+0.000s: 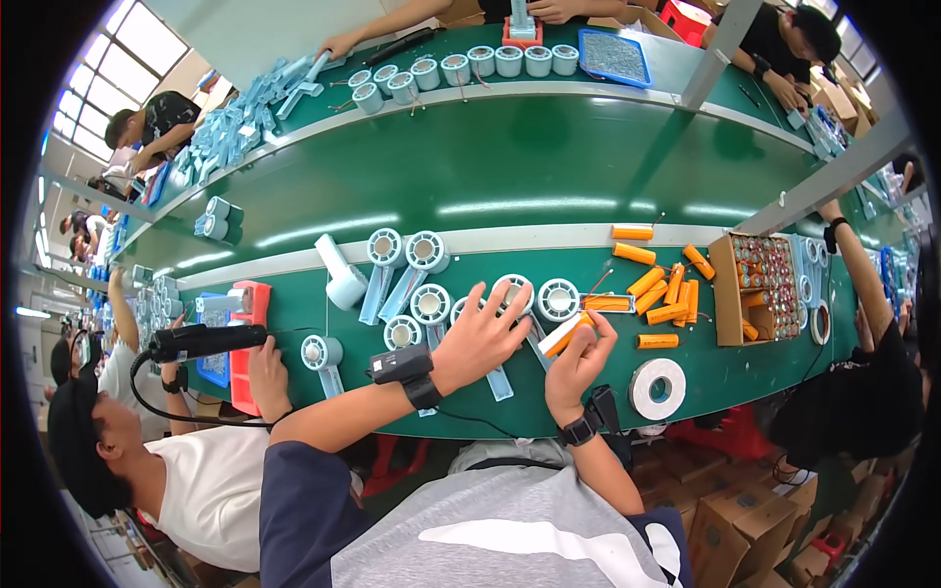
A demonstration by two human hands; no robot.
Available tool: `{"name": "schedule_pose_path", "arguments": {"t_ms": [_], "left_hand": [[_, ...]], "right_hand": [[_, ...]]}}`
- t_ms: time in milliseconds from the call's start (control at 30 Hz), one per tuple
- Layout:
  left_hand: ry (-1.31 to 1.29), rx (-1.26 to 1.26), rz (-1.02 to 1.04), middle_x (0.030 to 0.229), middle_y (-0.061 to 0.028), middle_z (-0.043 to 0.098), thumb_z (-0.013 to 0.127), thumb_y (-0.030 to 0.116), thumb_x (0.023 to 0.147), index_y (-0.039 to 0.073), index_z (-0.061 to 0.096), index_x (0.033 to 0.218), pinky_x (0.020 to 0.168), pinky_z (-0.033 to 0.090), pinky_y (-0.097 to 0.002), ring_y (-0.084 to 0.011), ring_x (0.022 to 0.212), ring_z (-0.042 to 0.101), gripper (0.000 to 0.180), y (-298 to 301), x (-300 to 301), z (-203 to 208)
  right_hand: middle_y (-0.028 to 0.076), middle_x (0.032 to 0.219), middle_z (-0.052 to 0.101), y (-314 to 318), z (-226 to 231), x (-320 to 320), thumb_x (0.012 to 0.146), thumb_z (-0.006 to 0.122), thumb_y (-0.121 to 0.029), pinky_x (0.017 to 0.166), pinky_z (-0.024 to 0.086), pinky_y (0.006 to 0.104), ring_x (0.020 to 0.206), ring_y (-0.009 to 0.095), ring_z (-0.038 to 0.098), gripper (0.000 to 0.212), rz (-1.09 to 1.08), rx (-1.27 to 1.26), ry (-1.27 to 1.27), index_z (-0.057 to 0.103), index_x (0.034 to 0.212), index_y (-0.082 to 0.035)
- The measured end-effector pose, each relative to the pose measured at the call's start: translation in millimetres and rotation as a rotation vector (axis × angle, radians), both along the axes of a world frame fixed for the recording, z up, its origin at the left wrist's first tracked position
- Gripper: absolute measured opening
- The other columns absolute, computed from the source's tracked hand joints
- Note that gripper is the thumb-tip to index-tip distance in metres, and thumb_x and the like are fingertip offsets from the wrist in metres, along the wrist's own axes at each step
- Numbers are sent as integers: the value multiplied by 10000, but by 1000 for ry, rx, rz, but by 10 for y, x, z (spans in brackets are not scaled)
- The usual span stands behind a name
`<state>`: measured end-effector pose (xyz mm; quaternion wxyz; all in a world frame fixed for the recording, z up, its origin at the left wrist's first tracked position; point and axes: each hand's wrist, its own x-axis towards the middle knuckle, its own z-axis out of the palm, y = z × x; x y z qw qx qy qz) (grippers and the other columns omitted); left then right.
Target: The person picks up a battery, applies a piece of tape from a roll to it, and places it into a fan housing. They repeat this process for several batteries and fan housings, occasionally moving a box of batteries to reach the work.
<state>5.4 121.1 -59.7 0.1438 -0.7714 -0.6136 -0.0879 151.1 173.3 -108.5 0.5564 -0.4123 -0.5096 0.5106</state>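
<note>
My right hand (578, 370) pinches an orange cylindrical battery (561, 338) with a white patch on its end, just in front of the light-blue fan housings. My left hand (480, 341) spreads its fingers over the group, its fingertips at a round fan housing (515, 284). Beside both hands sits another round-headed housing (559, 298). From its right side an orange battery with wires (608, 304) stretches out, lying flat. Several more housings with handles, such as one with a grey core (429, 304), lie left of and behind my left hand.
Loose orange batteries (668, 312) lie to the right, before a cardboard box (727, 294) packed with cells. A white tape roll (658, 389) rests near the front edge. Co-workers sit on both sides; the left one holds a black tool (206, 341) by a red holder (250, 348).
</note>
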Motion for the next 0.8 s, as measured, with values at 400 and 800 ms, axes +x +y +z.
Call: {"name": "schedule_pose_path", "arguments": {"t_ms": [400,800], "left_hand": [[226,-151,303,1345,-179,516,619,156,804,43,659,865,892,424,-409,-284,1116,496,135,181,449,-56],[42,-79,83,1162,-106,575,619,152,780,56,661,836,872,395,-340,-226,1039,505,119,56,244,-181]], "right_hand": [[124,1013,641,129,-243,42,1075,470,-221,685,488,253,814,118,609,314,0,26,-155,458,1269,27],[119,1057,611,243,-379,121,1083,443,-246,743,498,253,871,134,608,317,6,222,-154,451,1280,3]]}}
